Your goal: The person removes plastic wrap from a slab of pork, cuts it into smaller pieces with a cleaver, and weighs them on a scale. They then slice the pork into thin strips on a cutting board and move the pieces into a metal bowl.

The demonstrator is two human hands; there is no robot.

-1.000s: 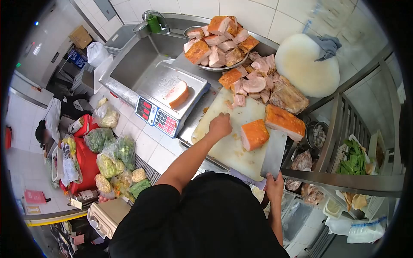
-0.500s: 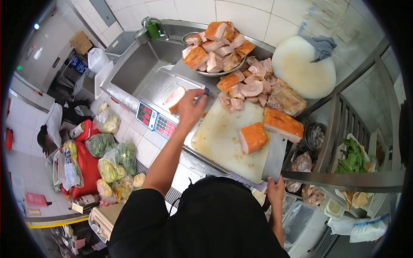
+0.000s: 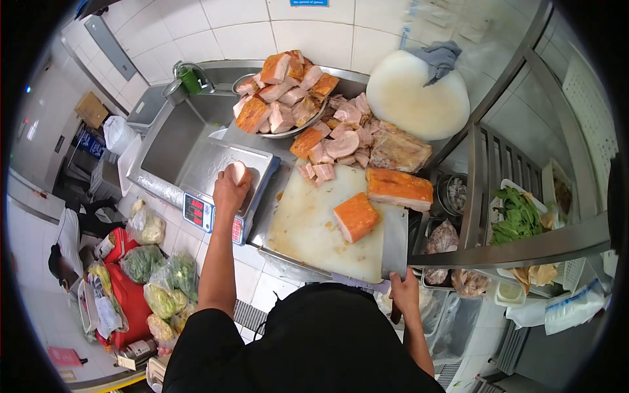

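Note:
On the metal pan of the digital scale (image 3: 263,171), a small piece of roast pork (image 3: 241,173) is gripped by my left hand (image 3: 229,191), fingers curled round its near side. My right hand (image 3: 405,291) is closed on the handle of a cleaver (image 3: 395,242), whose broad blade lies along the right edge of the white cutting board (image 3: 301,219). A block of crisp-skinned pork (image 3: 356,217) sits on the board, with a longer slab (image 3: 400,188) behind it. Cut chunks of pork (image 3: 344,143) and a large browned piece (image 3: 400,149) cover the board's far end.
A bowl heaped with pork chunks (image 3: 282,92) stands behind the scale, beside the sink (image 3: 173,141). A round white board (image 3: 419,95) with a grey cloth (image 3: 438,60) leans on the wall. Metal racks (image 3: 504,252) stand right; bagged vegetables (image 3: 171,281) are on the left. Another person is at far left.
My left hand has gone from reaching over the scale, fingers beside the pork piece, to gripping that piece. The camera view has shifted right. My right hand still holds the cleaver.

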